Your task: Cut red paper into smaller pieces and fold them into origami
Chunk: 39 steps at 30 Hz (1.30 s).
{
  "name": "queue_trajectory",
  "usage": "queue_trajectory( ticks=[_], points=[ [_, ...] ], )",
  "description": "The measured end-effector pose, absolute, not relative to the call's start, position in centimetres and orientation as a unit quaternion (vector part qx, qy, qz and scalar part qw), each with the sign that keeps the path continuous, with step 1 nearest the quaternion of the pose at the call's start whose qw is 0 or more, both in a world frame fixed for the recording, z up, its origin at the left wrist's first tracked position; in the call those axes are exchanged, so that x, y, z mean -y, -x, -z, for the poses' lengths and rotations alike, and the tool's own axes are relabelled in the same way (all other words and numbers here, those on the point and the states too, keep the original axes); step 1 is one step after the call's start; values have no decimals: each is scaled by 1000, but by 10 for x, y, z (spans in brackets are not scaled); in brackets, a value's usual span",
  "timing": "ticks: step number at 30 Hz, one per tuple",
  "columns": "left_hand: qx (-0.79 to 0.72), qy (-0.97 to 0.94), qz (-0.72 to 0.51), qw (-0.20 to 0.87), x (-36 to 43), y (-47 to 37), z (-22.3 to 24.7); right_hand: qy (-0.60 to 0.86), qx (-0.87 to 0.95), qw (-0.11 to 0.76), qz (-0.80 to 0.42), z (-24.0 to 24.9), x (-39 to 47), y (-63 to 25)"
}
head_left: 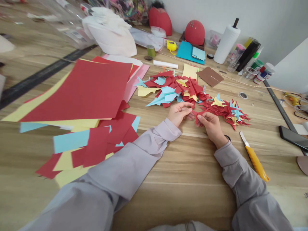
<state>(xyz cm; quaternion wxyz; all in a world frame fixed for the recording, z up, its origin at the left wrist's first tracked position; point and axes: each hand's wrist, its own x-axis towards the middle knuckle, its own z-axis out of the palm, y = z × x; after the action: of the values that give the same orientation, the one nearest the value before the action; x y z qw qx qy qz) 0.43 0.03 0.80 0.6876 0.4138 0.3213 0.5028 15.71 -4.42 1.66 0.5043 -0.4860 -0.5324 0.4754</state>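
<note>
Both hands meet near the middle of the wooden table (192, 166). The left hand (179, 112) and the right hand (211, 126) pinch one small red paper (196, 116) between them. The left fingers grasp its left end, and the right thumb and fingers grasp its right end. The paper lies low, just above the table or touching it; I cannot tell which. Both arms wear grey sleeves (134, 160).

At 12 o'clock from the hands, very near, lies a pile of folded pieces (183, 88) in red, blue and yellow. The pile runs on to 2 o'clock, where more red pieces (228, 110) lie just beside the right hand.

At 9 o'clock there is a large red sheet (81, 89) on top of yellow sheets. At 8 o'clock smaller cut squares (96, 144) in red, blue and yellow overlap each other.

At 4 o'clock from the right hand, near the wrist, a yellow knife (255, 160) lies on the table. At 3 o'clock, well apart, lies a black phone (292, 138). At 1 o'clock, far back, stands a white roll (226, 43).
</note>
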Motion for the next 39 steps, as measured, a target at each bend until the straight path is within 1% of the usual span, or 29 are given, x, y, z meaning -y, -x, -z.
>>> queue_trajectory(
  ticks=[6,10,14,17,25,34,39],
  points=[
    [-320,-485,-494,647,1,-4,-10,471,529,504,-494,-19,45,-157],
    [-328,-484,-508,633,-1,-3,-6,460,527,510,-502,-17,44,-158],
    [-327,-457,-529,636,-3,-3,-3,469,489,524,-516,-17,45,-158],
    [-323,-452,-530,641,-3,-3,-4,486,492,518,-504,-18,45,-158],
    [-338,-484,-501,633,0,-2,-8,491,515,494,-500,-20,46,-157],
    [-336,-501,-478,638,-3,2,-8,476,499,497,-527,-20,46,-159],
    [-333,-504,-478,637,-1,2,-10,475,505,497,-522,-21,47,-158]
  ],
)
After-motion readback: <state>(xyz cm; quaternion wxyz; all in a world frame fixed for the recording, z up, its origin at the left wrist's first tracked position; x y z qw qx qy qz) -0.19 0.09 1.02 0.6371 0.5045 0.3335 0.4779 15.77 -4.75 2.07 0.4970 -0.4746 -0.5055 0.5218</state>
